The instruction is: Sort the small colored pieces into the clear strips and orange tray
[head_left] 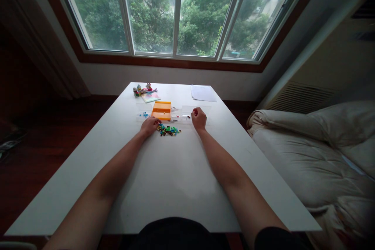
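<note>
Both my arms reach out over a white table. My left hand rests with curled fingers at the left edge of a small heap of coloured toy bricks. What its fingertips pinch is too small to make out. My right hand is closed in a loose fist to the right of the heap, next to a clear plastic tray. An orange box stands just behind the heap, between my hands.
A small built brick model and a coloured booklet lie at the table's far left. White sheets of paper lie at the far right. A cushioned sofa stands to the right; a wide window fills the wall ahead.
</note>
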`<state>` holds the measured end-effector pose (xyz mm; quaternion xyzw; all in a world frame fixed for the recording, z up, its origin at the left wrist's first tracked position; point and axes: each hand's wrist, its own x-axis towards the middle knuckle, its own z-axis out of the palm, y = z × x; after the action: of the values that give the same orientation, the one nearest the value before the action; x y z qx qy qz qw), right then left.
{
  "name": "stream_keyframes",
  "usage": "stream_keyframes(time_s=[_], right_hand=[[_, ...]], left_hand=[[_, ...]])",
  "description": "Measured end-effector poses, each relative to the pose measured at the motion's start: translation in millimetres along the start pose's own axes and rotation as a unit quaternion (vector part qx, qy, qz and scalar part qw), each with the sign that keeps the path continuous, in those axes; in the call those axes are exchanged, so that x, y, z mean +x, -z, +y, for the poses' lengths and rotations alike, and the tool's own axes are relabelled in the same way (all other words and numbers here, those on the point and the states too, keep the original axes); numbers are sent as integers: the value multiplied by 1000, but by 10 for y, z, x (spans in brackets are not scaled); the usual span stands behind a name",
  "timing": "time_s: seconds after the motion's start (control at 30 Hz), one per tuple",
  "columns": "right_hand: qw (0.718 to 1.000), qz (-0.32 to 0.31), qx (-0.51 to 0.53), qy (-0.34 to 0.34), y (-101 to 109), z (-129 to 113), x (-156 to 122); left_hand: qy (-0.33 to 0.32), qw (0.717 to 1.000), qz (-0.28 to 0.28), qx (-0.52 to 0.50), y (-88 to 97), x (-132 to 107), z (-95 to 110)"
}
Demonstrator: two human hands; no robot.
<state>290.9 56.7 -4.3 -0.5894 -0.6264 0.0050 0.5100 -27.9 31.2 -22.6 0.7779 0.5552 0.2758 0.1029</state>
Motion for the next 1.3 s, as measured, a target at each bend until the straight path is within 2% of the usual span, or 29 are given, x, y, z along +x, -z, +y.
stream_keyframes(time_s=[0.13, 0.23, 0.53, 0.67, 0.83, 1.1, 1.3], right_hand=[[997, 46, -15, -66, 71, 245, 70], [996, 50, -8, -79, 53, 283, 58], [998, -31, 49, 2, -84, -71, -119], [994, -97, 42, 21, -66, -208, -183], [985, -163, 24, 44, -53, -273, -232], [971, -219, 8, 96, -93, -267, -264], [954, -252, 18, 161, -123, -393, -309]], left_hand=[[-12, 1000, -20, -17, 52, -7, -26], [-22, 999, -35, -31, 87, -8, -29], [-27, 999, -16, -21, 121, -29, -8], [-16, 999, 25, -35, 109, -26, 0], [47, 992, 98, -58, 161, -13, 5], [156, 963, 208, -62, 296, -15, -135], [207, 944, 240, -95, 289, 9, -265]])
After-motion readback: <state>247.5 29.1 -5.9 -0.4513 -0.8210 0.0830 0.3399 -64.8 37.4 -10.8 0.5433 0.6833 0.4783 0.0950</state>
